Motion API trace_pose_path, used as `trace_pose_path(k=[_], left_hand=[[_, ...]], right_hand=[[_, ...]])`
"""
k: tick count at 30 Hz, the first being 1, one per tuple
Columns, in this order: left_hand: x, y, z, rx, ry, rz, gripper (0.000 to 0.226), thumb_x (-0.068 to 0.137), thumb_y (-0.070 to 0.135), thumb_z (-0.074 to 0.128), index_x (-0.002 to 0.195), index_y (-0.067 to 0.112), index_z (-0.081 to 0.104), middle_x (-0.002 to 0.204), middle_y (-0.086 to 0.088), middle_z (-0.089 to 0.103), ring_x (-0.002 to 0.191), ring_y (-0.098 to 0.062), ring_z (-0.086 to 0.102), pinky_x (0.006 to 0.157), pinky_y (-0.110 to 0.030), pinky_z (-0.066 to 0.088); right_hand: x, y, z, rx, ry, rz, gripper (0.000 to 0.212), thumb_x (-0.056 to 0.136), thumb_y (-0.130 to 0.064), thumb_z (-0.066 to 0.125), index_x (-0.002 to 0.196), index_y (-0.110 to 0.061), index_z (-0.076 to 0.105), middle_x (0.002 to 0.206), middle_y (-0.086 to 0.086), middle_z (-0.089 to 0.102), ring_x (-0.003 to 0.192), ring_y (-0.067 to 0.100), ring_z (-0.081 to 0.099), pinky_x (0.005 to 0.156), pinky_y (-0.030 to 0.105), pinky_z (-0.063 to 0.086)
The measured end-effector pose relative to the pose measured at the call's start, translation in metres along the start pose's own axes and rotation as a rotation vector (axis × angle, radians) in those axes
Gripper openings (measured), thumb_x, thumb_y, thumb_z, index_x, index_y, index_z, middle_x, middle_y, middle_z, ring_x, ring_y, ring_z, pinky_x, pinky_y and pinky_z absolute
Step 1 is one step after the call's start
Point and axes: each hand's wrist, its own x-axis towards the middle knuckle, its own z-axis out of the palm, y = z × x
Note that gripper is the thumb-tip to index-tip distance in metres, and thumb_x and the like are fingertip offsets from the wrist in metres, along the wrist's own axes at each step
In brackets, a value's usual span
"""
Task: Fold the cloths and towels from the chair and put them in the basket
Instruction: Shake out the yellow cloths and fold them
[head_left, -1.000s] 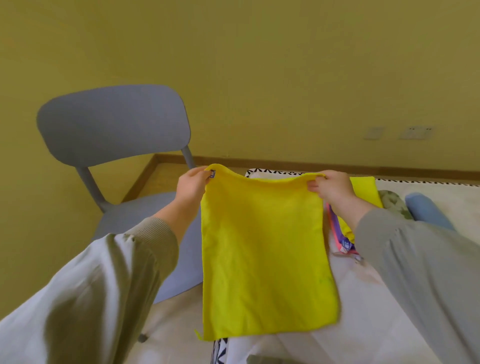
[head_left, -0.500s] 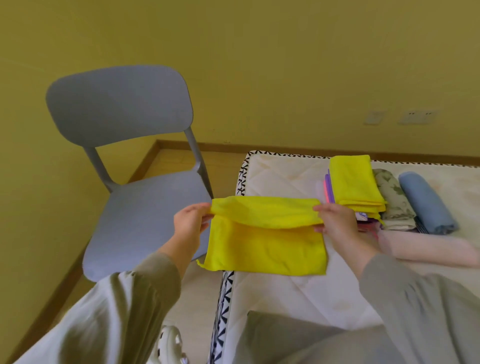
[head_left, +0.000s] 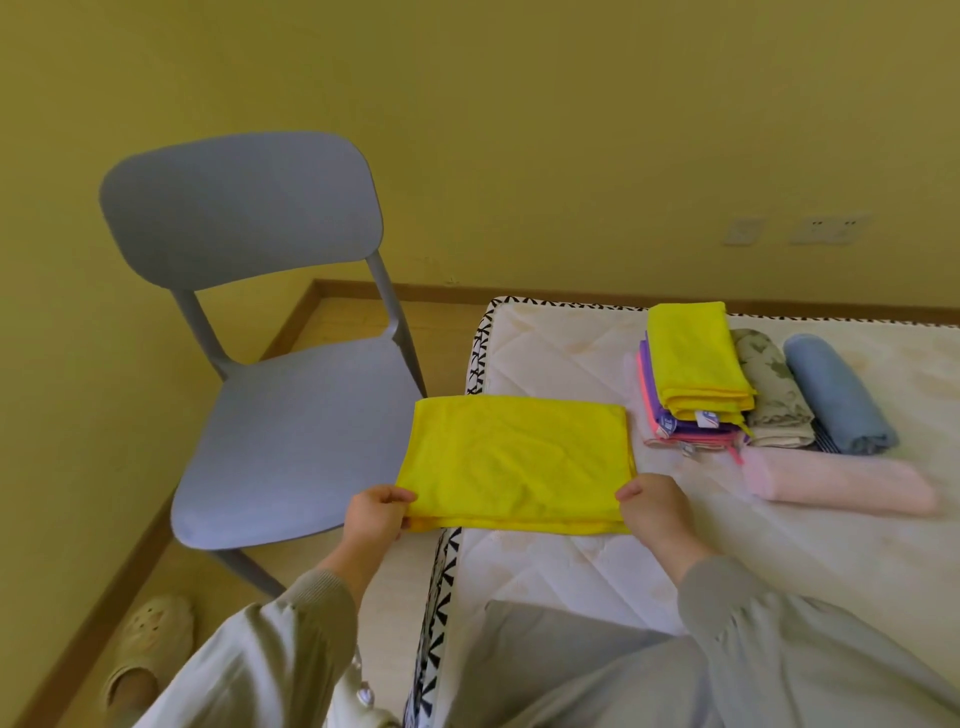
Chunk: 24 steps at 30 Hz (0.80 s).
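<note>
A yellow cloth (head_left: 514, 457) lies folded in half across the left edge of the mattress (head_left: 571, 561). My left hand (head_left: 375, 514) pinches its near left corner, off the mattress edge. My right hand (head_left: 655, 506) grips its near right corner. The grey chair (head_left: 291, 436) stands to the left with nothing on its seat. Behind the cloth sits a stack of folded cloths (head_left: 693, 379), yellow on top of purple and pink. No basket is in view.
A rolled patterned towel (head_left: 774, 392), a rolled blue towel (head_left: 839, 397) and a rolled pink towel (head_left: 836, 480) lie on the mattress at the right. A beige slipper (head_left: 145, 654) is on the wooden floor below the chair. The yellow wall stands close behind.
The cloth was held up hanging full length; both hands brought its top edge down toward me, and it now lies folded in half on the mattress edge.
</note>
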Motion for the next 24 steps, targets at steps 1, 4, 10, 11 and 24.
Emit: trace_pose_path(k=[1,4,10,11,24], left_hand=[[-0.001,0.0,-0.001,-0.005,-0.003,0.024,0.025,0.09,-0.006,0.047,0.087,0.009,0.066,0.072,-0.009,0.059,0.062,-0.018,0.056,0.052,-0.024,0.044],[-0.001,0.0,-0.004,-0.06,-0.025,0.064,0.025,0.089,-0.007,0.049,0.084,0.009,0.067,0.068,-0.009,0.057,0.061,-0.018,0.054,0.054,-0.025,0.044],[0.001,-0.014,-0.005,0.184,-0.182,-0.007,0.014,0.087,-0.002,0.056,0.081,0.009,0.063,0.078,-0.009,0.059,0.064,-0.016,0.055,0.057,-0.025,0.044],[0.004,-0.014,-0.003,0.206,-0.151,-0.013,0.009,0.088,0.001,0.057,0.086,0.009,0.06,0.082,-0.01,0.06,0.066,-0.017,0.057,0.059,-0.027,0.045],[0.009,0.008,0.022,-0.305,-0.089,-0.346,0.038,0.087,0.021,0.068,0.117,0.007,0.05,0.121,-0.016,0.055,0.104,-0.03,0.054,0.083,-0.04,0.049]], right_hand=[[-0.001,-0.002,-0.001,0.034,0.026,-0.025,0.02,0.084,0.0,0.053,0.085,-0.013,0.067,0.096,0.009,0.063,0.086,0.026,0.055,0.07,0.025,0.04],[-0.001,-0.003,-0.002,0.058,0.1,-0.038,0.024,0.081,0.004,0.051,0.079,-0.018,0.063,0.088,0.004,0.057,0.081,0.024,0.051,0.067,0.025,0.038],[0.0,0.008,-0.001,-0.177,-0.034,0.12,0.009,0.088,-0.005,0.048,0.087,-0.002,0.057,0.103,0.019,0.063,0.079,0.028,0.051,0.066,0.026,0.037],[0.0,0.008,0.0,-0.167,-0.029,0.12,0.011,0.087,-0.005,0.049,0.095,-0.001,0.056,0.105,0.019,0.061,0.081,0.029,0.052,0.066,0.027,0.037],[0.007,0.002,-0.004,0.407,-0.064,0.309,0.017,0.082,-0.009,0.066,0.084,-0.001,0.052,0.074,0.013,0.049,0.068,0.027,0.047,0.059,0.034,0.039]])
